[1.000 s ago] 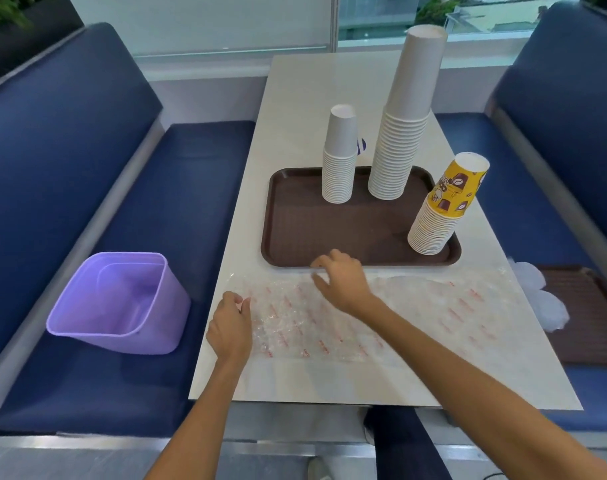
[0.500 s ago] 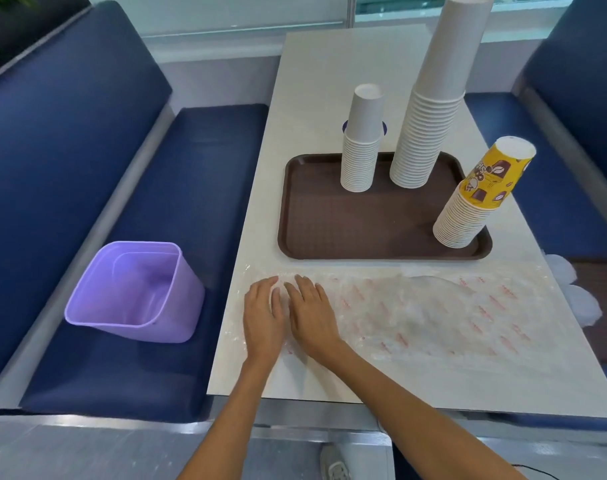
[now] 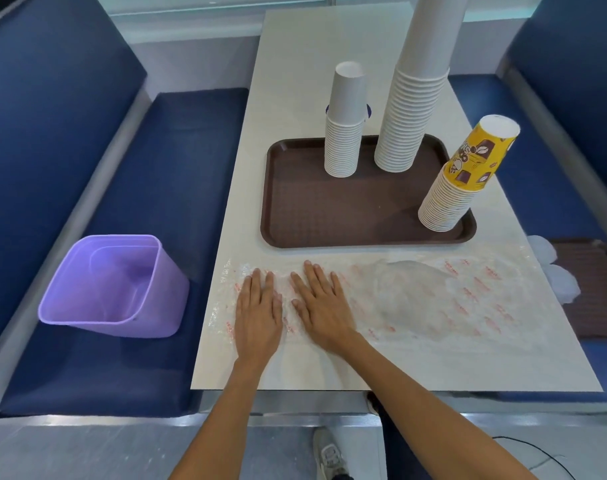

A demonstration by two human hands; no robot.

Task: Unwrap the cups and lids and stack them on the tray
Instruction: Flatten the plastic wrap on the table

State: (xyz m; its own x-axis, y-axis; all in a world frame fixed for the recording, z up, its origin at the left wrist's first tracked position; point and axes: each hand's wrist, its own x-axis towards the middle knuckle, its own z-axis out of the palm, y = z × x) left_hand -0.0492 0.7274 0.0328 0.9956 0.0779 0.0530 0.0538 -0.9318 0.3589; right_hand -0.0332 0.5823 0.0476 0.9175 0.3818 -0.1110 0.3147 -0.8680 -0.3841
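A brown tray (image 3: 295, 199) lies on the white table and carries three upside-down cup stacks: a short white stack (image 3: 343, 133), a tall white stack (image 3: 413, 109) and a leaning stack topped by a yellow printed cup (image 3: 465, 174) at the tray's right corner. In front of the tray a clear plastic wrapper with red print (image 3: 433, 299) lies spread flat across the table. My left hand (image 3: 258, 315) and my right hand (image 3: 321, 306) press side by side, fingers straight, on the wrapper's left end.
A purple bin (image 3: 111, 285) stands on the blue bench seat at the left. On the right bench sits a second brown tray (image 3: 600, 289) with clear lids (image 3: 555, 278) at its edge. A blue object (image 3: 367, 111) peeks out behind the short stack.
My left hand went from curled at the wrapper's edge to flat on it. My right hand came back from the tray edge and lies flat beside the left. The camera moved closer.
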